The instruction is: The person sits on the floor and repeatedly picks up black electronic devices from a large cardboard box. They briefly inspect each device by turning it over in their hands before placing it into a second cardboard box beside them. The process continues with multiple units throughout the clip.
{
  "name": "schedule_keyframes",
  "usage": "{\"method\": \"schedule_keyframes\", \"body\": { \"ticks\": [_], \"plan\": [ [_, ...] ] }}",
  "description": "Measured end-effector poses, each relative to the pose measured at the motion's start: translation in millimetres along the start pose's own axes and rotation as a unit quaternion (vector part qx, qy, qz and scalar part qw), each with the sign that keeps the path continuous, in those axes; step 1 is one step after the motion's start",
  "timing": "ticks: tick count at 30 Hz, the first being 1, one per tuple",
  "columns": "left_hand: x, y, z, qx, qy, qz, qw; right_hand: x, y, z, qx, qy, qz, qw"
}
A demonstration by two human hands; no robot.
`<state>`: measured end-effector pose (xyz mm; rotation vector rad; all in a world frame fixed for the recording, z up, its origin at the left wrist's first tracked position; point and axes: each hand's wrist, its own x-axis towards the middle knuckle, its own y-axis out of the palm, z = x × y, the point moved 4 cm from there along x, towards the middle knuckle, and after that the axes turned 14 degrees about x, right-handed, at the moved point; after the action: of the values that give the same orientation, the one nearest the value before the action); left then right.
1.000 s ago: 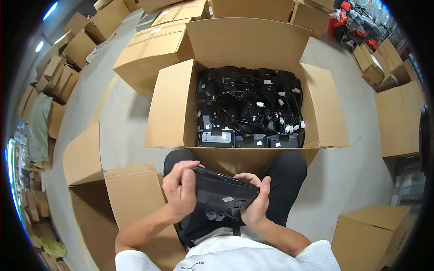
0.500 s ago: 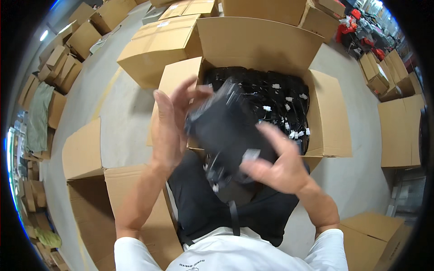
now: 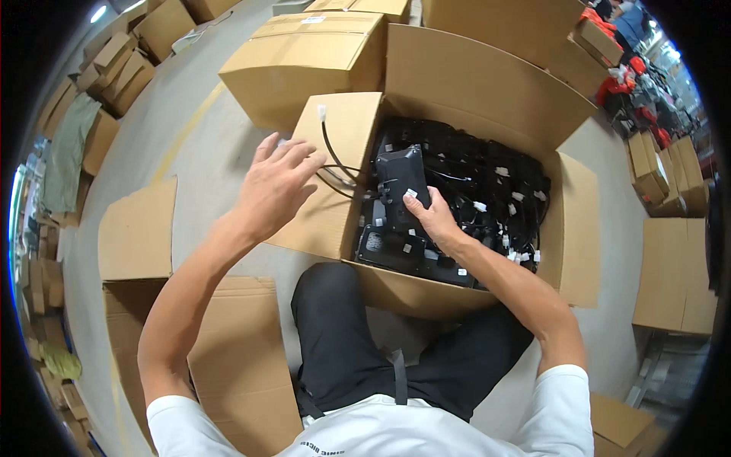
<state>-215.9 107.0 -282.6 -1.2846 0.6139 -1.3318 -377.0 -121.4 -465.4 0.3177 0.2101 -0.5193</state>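
My right hand (image 3: 438,221) grips a flat black rectangular device (image 3: 403,183), thumb on its face near a small white label. The device is tilted over the open cardboard box (image 3: 582,228), above many similar black units. Black cables trail from its left side, one rising to a white connector plug (image 3: 321,112) over the box's left flap (image 3: 316,206). Near those cables my left hand (image 3: 278,186) is raised with its fingers apart, holding nothing that I can see. Inside the box, black devices (image 3: 388,247) with cables and small white plugs lie packed together.
A closed carton (image 3: 293,68) stands beyond the box's left flap. Beside my left leg is another open carton (image 3: 236,365). More cartons (image 3: 674,266) line the right side, with a cluttered pile of red and dark things (image 3: 640,84) at the far right.
The black bundle, blurred and partly in clear plastic over my lap, is now a device held over the box in my right hand. My left hand has come away leftward. The view has shifted.
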Motion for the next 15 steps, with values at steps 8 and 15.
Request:
{"method": "schedule_keyframes", "body": {
  "ticks": [8, 15],
  "plan": [
    [-213.6, -71.8, 104.7, -0.059, -0.321, 0.002, 0.945, 20.3, 5.1, -52.1, -0.086, 0.022, 0.009, 0.996],
    [-444.1, -83.1, 106.1, -0.048, -0.595, 0.08, 0.798, 23.8, 28.1, -58.6, -0.275, 0.128, -0.068, 0.95]
  ]
}}
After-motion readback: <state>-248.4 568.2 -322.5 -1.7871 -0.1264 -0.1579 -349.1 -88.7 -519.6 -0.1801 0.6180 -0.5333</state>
